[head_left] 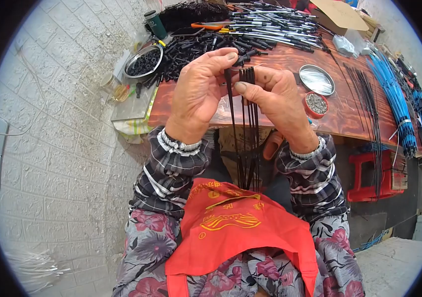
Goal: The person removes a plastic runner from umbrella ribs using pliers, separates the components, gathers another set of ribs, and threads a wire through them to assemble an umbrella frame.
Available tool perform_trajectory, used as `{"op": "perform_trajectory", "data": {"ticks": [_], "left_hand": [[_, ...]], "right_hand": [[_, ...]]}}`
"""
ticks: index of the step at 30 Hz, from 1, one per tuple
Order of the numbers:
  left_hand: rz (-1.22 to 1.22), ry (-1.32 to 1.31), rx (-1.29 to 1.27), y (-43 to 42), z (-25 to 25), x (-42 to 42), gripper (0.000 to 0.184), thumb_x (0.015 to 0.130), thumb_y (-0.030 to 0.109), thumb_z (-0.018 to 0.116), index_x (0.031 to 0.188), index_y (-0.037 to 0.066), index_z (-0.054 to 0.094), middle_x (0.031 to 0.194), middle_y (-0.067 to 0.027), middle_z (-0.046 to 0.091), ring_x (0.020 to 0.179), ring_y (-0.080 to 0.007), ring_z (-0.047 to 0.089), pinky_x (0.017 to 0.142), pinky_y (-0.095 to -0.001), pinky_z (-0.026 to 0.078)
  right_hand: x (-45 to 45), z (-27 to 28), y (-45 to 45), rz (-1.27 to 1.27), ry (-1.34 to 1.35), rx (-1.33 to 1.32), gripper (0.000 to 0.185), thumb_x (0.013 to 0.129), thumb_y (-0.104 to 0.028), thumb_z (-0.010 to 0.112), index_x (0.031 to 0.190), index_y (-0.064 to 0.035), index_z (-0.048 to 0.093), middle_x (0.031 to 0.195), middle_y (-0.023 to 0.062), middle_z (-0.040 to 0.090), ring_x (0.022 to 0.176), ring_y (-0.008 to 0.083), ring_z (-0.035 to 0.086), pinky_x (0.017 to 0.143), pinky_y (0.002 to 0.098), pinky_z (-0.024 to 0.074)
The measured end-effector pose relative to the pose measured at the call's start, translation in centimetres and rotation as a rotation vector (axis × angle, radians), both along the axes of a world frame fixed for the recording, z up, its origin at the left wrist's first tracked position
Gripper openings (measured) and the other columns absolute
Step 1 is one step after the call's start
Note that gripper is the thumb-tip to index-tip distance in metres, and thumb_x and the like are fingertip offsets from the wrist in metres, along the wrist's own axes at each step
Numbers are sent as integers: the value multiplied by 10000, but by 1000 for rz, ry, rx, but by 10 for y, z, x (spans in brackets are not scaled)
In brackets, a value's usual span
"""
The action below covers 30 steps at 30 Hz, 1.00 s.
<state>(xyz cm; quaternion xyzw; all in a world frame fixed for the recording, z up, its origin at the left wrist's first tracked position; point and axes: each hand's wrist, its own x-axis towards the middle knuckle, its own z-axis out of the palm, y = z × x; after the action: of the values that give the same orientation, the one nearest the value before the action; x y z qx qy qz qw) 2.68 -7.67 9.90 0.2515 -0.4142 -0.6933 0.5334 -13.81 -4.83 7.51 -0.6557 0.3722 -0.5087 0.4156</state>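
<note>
Both hands are raised close together over the table's front edge. My left hand (198, 91) pinches the top of one thin black rod (232, 106) between thumb and fingers. Just to its right, my right hand (275, 94) grips a small bunch of thin black rods (251, 133) near their top ends, the thumb laid across them. The rods hang down toward the red apron (240, 227). Whether a smaller part sits between the fingertips cannot be made out.
The reddish wooden table (171, 106) bears a pile of black parts (186, 52), a metal bowl of black rings (144, 62), silver-black rods (275, 29), a round tin (316, 80), a red dish (316, 104) and blue rods (394, 94). A red stool (362, 178) stands below, right.
</note>
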Motion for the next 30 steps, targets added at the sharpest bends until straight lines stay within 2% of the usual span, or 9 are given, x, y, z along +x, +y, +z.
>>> {"op": "perform_trajectory", "data": {"ticks": [4,14,22,30], "left_hand": [[53,-20,-1,8,2,1,180,879,70,677,1045,2,663,909,-34,662,780,-115,612,732,-253,499],[-7,32,-72,3,-4,1,170,905,76,657,1041,-27,662,923,-55,670,811,-121,614,766,-246,495],[-127,-50,-110,0,-1,4,200,918,71,637,1086,-36,651,937,-58,670,848,-113,619,795,-237,499],[-93,-156,-208,3,-5,5,252,909,39,639,1148,-40,632,965,-54,674,851,-97,623,795,-225,503]], "right_hand": [[1,-1,-1,-18,12,-22,155,882,-84,668,991,24,680,810,14,678,694,50,574,630,206,471],[4,3,1,-76,-44,29,107,851,-65,699,906,23,670,790,25,670,689,49,577,614,202,466],[-2,2,3,-77,-49,31,134,828,-89,741,818,-5,638,729,10,642,655,49,566,571,201,448],[-8,6,-1,-77,40,-42,251,811,-152,777,682,-58,583,626,-50,558,581,19,480,495,198,353]]}}
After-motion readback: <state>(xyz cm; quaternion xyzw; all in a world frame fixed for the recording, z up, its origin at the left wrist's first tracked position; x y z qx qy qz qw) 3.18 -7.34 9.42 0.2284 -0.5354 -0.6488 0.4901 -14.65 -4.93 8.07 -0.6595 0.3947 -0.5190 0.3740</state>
